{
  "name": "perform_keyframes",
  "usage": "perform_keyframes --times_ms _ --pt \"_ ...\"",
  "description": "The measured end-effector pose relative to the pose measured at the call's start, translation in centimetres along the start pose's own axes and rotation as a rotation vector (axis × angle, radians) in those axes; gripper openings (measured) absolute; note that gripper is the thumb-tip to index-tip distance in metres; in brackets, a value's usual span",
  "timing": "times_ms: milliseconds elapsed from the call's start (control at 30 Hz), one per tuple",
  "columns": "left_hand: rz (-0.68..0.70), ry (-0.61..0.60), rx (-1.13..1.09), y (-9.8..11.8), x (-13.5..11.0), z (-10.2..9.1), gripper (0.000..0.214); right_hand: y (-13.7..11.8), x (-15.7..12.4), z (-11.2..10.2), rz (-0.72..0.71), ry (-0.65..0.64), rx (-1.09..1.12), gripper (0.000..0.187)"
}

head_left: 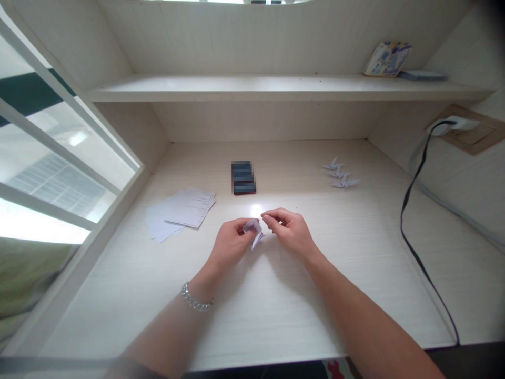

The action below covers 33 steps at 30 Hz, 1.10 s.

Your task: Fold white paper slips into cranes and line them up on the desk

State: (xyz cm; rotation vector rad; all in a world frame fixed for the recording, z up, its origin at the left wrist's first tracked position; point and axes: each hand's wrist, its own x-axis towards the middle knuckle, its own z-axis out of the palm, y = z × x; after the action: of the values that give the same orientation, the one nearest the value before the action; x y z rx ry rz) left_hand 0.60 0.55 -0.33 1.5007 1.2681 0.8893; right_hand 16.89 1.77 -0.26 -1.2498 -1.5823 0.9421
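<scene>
Over the middle of the desk, my left hand (232, 239) pinches a small folded white paper (254, 229) between thumb and fingers. The paper has several creased layers, and part of it is hidden by the fingers. Just to its right is my right hand (290, 229), its thumb and index finger drawn together close to the paper. Whether anything is between those fingertips I cannot make out. A silver chain bracelet (195, 299) circles my left wrist. To the right, farther back, several small folded paper cranes (342, 182) lie close together on the desk.
Loose white paper sheets (189, 208) overlap at the left. A dark, pixelated rectangular object (243, 178) lies behind my hands. A black cable (406, 210) runs from the wall socket (469, 129) down the right side. A shelf (256, 84) spans the back, with a small box (386, 59) on it.
</scene>
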Motion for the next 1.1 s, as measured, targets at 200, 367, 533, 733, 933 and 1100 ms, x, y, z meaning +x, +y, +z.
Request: perform_keyframes --times_ms 200,367,533,733,933,1100 --pt "-0.008 0.15 -0.1 -0.11 0.22 -0.06 0.03 -0.08 0.21 -0.01 0.069 -0.094 0.02 0.016" --pt "0.005 0.183 -0.064 0.0 -0.02 0.1 0.033 -0.17 0.06 0.17 0.111 -0.12 0.064 0.015" --pt "0.055 0.195 -0.004 -0.01 -0.1 0.23 0.028 0.13 0.05 0.38 0.129 -0.103 0.139 0.015" --pt "0.08 0.185 0.026 -0.11 0.06 0.08 0.03 0.28 -0.1 0.52 0.148 -0.07 0.171 0.014" --pt "0.06 0.167 -0.06 -0.38 0.22 0.07 0.034 0.14 -0.17 0.39 0.119 -0.073 0.137 0.017" --pt "0.065 0.142 -0.145 -0.39 0.21 -0.02 0.041 0.13 -0.23 0.25 0.083 -0.061 0.048 0.017"
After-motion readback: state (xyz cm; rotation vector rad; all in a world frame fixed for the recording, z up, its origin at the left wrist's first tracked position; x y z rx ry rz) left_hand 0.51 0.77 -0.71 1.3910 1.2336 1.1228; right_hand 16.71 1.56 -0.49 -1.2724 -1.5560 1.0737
